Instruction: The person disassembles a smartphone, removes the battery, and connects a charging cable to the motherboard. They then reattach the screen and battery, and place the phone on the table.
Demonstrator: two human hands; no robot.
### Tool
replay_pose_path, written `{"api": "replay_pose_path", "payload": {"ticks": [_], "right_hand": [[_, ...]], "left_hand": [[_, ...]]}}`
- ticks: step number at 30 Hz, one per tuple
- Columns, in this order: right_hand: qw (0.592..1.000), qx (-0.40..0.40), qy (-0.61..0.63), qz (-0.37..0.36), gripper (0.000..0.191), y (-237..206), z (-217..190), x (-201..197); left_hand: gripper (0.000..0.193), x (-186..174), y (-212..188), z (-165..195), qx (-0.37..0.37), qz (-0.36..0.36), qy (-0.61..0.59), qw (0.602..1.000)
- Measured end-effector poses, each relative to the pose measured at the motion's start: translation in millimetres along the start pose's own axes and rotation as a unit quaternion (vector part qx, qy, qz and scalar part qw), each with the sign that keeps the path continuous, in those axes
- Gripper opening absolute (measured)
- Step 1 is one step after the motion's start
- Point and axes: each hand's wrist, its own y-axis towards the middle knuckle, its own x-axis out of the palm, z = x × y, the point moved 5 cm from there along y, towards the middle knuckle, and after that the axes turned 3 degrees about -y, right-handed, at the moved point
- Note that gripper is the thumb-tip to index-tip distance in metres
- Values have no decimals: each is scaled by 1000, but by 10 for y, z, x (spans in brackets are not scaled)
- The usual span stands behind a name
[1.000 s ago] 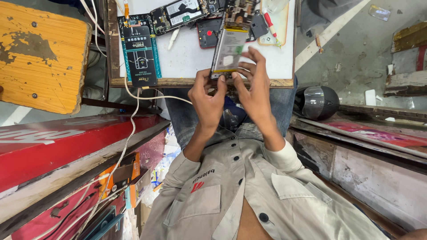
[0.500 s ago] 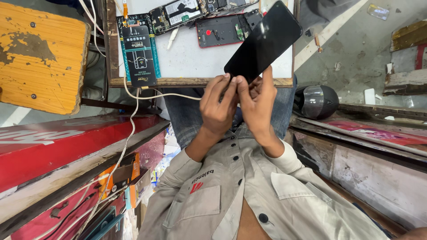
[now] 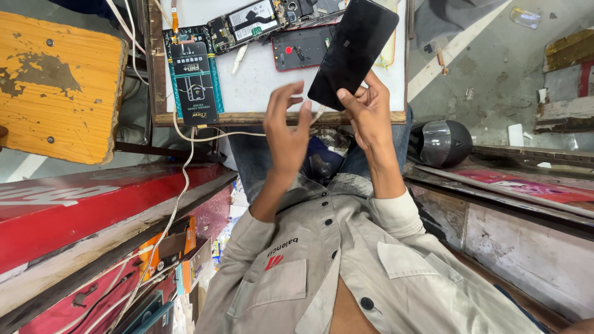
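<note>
Right hand (image 3: 370, 114): fingers grip the black phone screen (image 3: 352, 52) by its lower edge, tilted above the desk (image 3: 266, 74).
Left hand (image 3: 286, 127): fingers spread, empty, just beside.
Advice: hold edges only, steady.

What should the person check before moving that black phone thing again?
1. Right hand grip on the black phone: ok, fingers pinch its lower end.
2. Left hand free: ok, open with fingers spread; whether it touches the phone, cannot tell.
3. Phone off the white tabletop: ok, lifted and tilted.
4. Free room on the tabletop: not ok, an opened phone, a red part and a dark board crowd it.
5. White cable away from the hands: not ok, it runs behind the left hand.
</note>
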Motion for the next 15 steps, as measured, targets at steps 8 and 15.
{"api": "replay_pose_path", "payload": {"ticks": [8,15], "right_hand": [[998,45,34,7,44,243,265,-29],[992,55,114,23,45,338,383,6]], "left_hand": [[30,183,241,-700,-171,-109,-185,962],[20,164,219,-723,-173,-102,-98,975]]}}
